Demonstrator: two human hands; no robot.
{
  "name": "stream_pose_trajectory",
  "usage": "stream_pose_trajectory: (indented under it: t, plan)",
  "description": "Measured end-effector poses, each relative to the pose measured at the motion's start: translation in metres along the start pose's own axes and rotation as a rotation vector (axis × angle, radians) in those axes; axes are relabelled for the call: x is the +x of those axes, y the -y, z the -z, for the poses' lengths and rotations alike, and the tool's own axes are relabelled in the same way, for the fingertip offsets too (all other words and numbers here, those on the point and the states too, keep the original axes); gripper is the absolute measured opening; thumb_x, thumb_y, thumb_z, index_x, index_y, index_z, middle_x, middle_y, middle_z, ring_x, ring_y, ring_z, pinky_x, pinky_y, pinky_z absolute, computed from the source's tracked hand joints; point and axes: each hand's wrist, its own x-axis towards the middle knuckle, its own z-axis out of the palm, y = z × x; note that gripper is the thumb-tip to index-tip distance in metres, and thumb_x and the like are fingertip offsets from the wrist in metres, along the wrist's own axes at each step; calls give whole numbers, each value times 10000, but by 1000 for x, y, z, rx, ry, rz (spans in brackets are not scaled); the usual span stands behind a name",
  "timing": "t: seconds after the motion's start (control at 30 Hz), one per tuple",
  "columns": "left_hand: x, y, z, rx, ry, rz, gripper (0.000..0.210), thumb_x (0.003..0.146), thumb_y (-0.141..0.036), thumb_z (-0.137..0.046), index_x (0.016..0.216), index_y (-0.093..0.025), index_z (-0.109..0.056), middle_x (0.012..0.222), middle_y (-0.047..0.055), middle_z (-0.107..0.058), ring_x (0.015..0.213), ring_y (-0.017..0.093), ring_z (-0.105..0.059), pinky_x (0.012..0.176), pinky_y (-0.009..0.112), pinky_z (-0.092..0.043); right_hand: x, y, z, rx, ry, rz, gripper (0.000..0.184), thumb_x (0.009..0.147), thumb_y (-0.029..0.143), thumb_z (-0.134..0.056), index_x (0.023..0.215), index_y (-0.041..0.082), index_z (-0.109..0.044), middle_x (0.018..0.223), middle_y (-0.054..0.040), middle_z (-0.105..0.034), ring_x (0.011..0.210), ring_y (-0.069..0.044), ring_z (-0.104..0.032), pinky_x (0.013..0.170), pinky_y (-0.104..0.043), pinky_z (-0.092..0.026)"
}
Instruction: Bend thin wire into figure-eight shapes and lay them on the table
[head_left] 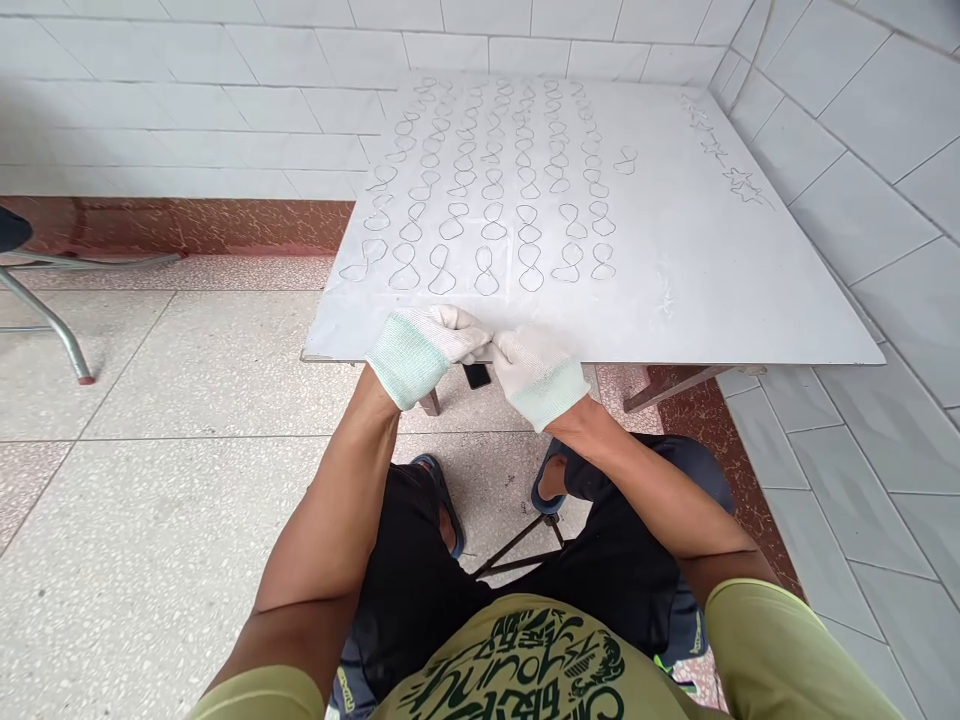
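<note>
My left hand point(437, 345), in a white knit glove with a pale green cuff, is closed in a pinch at the table's front edge. Fingertip to fingertip with it, my right hand point(536, 368) wears a matching glove and is pinched shut too. Whatever lies between the fingers is too thin or hidden to make out. Just beyond the hands, rows of thin dark figure-eight loops point(530, 262), looking like bent wire, lie flat on the white tabletop point(712, 300). One single figure-eight loop point(625, 160) lies to the right of the rows.
Several star-shaped thin outlines point(742, 185) lie near the table's right edge. A small clump of pale thin strands point(664, 290) rests right of my hands. Tiled walls point(855, 90) border the table's back and right. A metal-legged stool point(64, 335) stands at left.
</note>
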Motion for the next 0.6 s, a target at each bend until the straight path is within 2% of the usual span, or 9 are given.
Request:
stream_pose_trajectory:
  t: [0.07, 0.2, 0.3, 0.43, 0.6]
  plan:
    - [1, -3, -1, -36, 22, 14, 408, 674, -534, -945, 753, -166, -787, 787, 102, -803, 709, 194, -714, 613, 266, -544, 0, 1, 0, -25, -9, -15, 498, 1221, 202, -351, 1031, 161, -809, 933, -127, -749, 888, -277, -623, 829, -434, -411]
    - [-1, -8, -2, -62, -15, 4, 442, 675, -561, -954, 739, -165, -770, 797, 100, -796, 707, 182, -693, 624, 273, -557, 0, 3, 1, -10, -40, -103, 510, 1217, 232, -321, 1032, 163, -790, 937, -128, -742, 899, -274, -614, 819, -437, -377]
    - [-2, -7, -1, -39, -40, 12, 428, 722, -562, -933, 708, -182, -738, 724, 75, -746, 637, 165, -641, 555, 262, -523, -1, 6, 1, 108, -67, -220, 490, 1201, 254, -328, 1004, 178, -770, 927, -125, -723, 902, -268, -597, 817, -423, -362]
    - [1, -4, 2, -24, -49, 39, 437, 725, -575, -921, 706, -194, -707, 685, 67, -724, 595, 165, -633, 517, 263, -514, -3, 10, -1, 357, -83, -370, 403, 1178, 363, -448, 916, 242, -729, 841, -101, -678, 846, -271, -571, 786, -417, -348]
    - [2, -4, 4, -4, -34, 1, 471, 733, -623, -910, 731, -205, -691, 665, 68, -721, 648, 197, -699, 589, 289, -576, -6, 11, 0, 457, -33, -403, 418, 1171, 455, -483, 856, 257, -674, 765, -74, -642, 764, -251, -558, 738, -413, -324]
